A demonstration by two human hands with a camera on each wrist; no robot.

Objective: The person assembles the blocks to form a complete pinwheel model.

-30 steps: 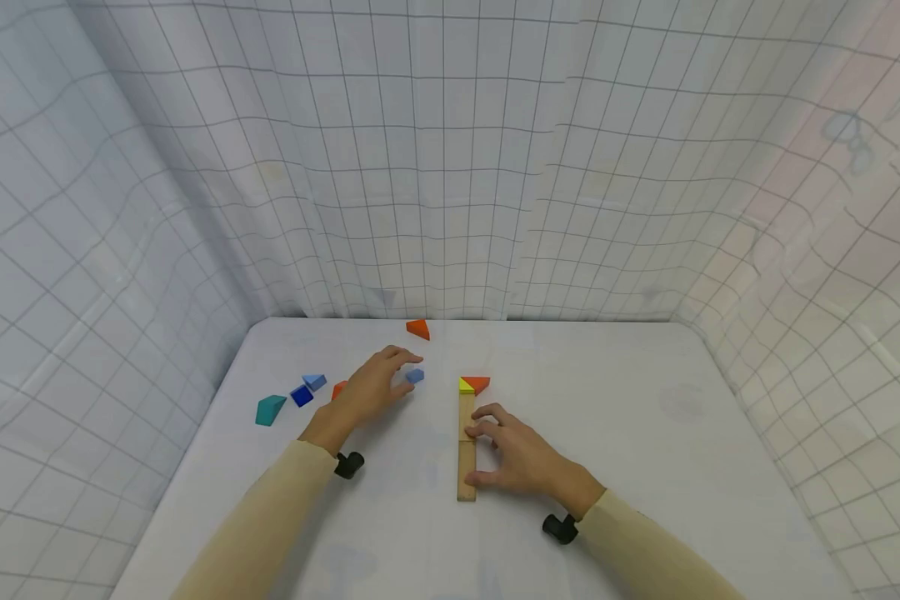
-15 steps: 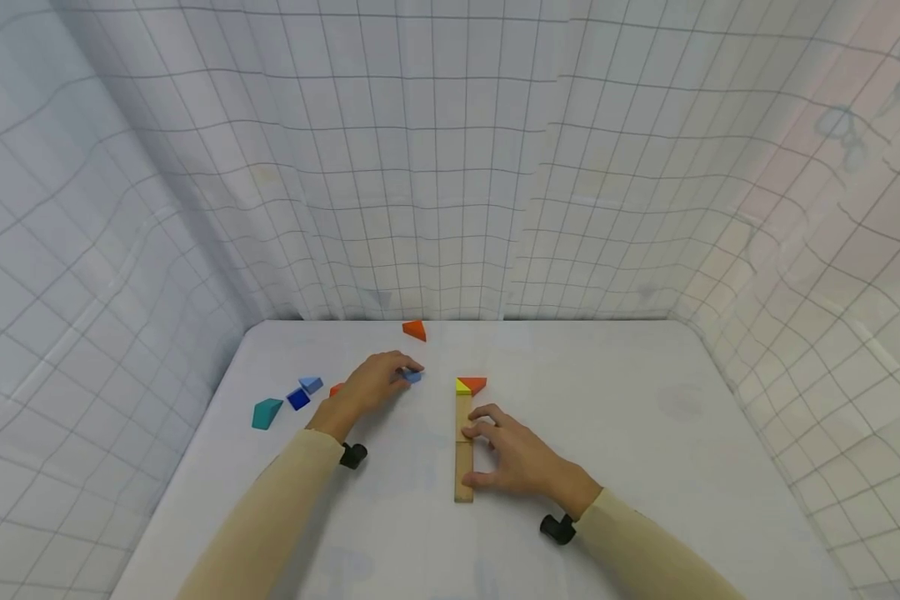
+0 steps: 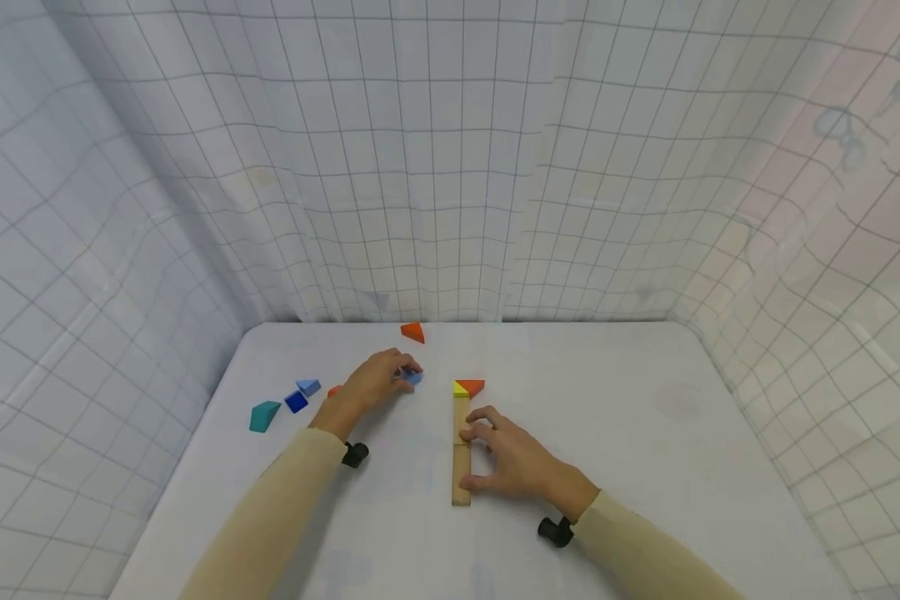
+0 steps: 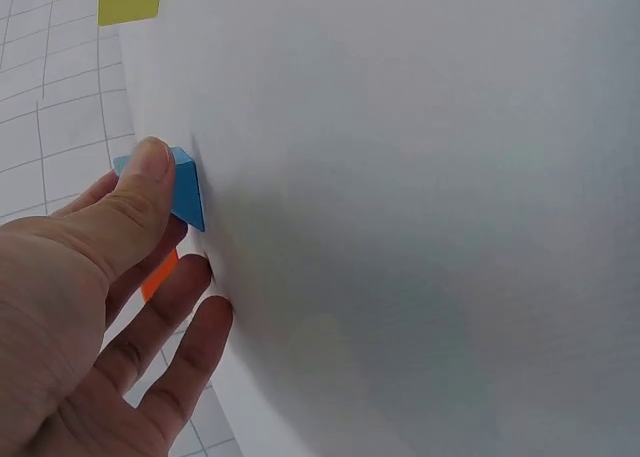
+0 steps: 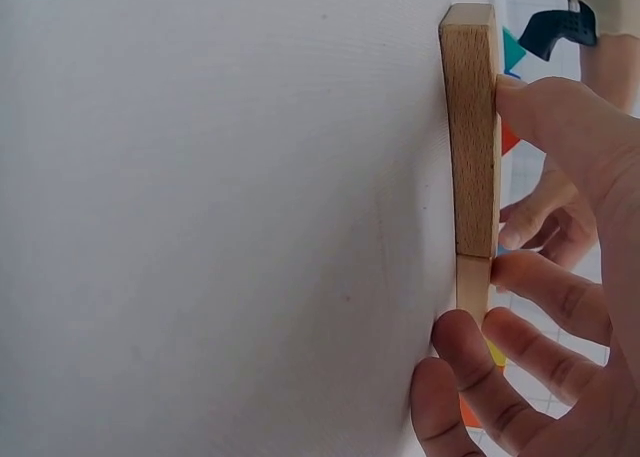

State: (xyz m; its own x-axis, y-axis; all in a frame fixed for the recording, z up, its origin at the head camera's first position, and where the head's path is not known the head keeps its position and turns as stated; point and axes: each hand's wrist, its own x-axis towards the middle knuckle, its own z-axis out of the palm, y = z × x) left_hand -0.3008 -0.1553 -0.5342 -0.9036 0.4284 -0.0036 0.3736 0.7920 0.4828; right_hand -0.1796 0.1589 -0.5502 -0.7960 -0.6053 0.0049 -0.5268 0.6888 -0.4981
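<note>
Pinching the blue block (image 4: 187,192) with our left hand (image 3: 371,383), left of the strips (image 3: 461,458) at their far end; right hand (image 3: 521,462) rests spread on them. We judge it light, stiff, slick; grip opposite faces.

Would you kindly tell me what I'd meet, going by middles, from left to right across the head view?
Teal block, dark blue block, left hand, wooden blocks, orange triangle, right hand.

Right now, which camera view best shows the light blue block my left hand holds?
Left wrist: the block appears largest, though your thumb covers part. Head shows it small, partly hidden by your left hand; right wrist, at most a blue sliver.
</note>
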